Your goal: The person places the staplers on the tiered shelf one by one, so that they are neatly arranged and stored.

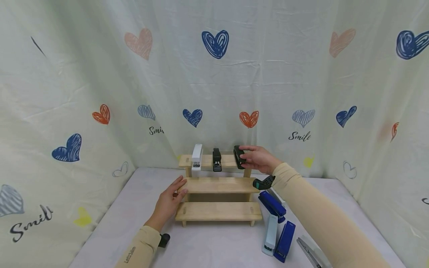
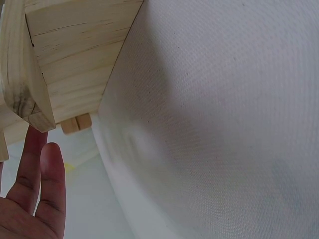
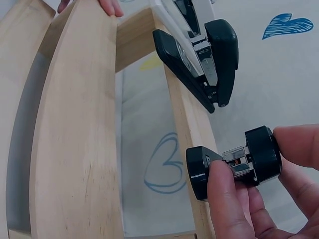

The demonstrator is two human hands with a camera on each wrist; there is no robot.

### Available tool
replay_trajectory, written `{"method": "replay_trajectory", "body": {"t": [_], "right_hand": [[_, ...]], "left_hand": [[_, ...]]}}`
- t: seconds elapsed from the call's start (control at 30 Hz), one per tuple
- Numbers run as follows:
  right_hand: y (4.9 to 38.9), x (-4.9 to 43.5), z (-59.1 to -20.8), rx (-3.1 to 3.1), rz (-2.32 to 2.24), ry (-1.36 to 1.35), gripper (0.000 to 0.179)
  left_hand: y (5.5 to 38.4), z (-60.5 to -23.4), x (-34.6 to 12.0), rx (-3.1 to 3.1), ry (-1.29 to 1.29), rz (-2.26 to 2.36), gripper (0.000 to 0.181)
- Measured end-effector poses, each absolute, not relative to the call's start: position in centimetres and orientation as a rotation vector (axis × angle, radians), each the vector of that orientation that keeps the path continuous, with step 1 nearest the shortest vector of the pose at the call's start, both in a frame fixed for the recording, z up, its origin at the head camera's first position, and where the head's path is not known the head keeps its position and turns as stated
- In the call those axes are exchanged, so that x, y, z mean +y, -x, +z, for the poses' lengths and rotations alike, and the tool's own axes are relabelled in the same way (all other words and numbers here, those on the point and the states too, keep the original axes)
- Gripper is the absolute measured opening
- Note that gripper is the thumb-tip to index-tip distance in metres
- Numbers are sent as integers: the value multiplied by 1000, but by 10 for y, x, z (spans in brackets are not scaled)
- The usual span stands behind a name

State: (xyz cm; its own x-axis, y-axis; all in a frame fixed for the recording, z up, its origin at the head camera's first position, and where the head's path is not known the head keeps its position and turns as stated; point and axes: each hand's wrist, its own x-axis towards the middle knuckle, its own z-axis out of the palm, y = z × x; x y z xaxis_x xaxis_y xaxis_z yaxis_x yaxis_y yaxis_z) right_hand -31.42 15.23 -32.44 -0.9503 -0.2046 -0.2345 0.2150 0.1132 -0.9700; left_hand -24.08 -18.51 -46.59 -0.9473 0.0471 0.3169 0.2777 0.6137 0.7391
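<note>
At the right end of a three-step wooden stand [image 1: 219, 185], my right hand [image 1: 259, 159] grips a black stapler [image 1: 239, 157] over the top step. In the right wrist view, the thumb and fingers hold this black stapler [image 3: 266, 154] by its sides, at the board's edge. Another black stapler [image 1: 217, 160] sits mid-step, and a white stapler [image 1: 197, 156] stands to its left. My left hand [image 1: 167, 204] touches the left end of the middle step with fairly straight fingers. Up close, its fingertips [image 2: 51, 157] are right at the board's end [image 2: 37, 114].
Right of the stand lie two blue staplers [image 1: 272, 204], a light-blue stapler [image 1: 270, 234] and a grey-white stapler [image 1: 311, 251], the last partly behind my right sleeve. A curtain [image 1: 288, 85] printed with hearts hangs behind the white-covered table [image 1: 214, 245].
</note>
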Motion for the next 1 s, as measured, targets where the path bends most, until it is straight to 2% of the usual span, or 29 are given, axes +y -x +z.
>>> {"method": "replay_trajectory", "body": {"t": [0.47,0.7,1.0], "right_hand": [[303,179,-324,2148,-1810,84,53],[281,223,-333,2191,-1726,173,55],[242,288,-366,2276,-1608,171,57]], "left_hand": [[241,-469,-185,-2584,258,-1254,47],[242,-470,-186,-2596,258,-1239,48],[243,-469,-188,-2586,275,-1264,48]]}}
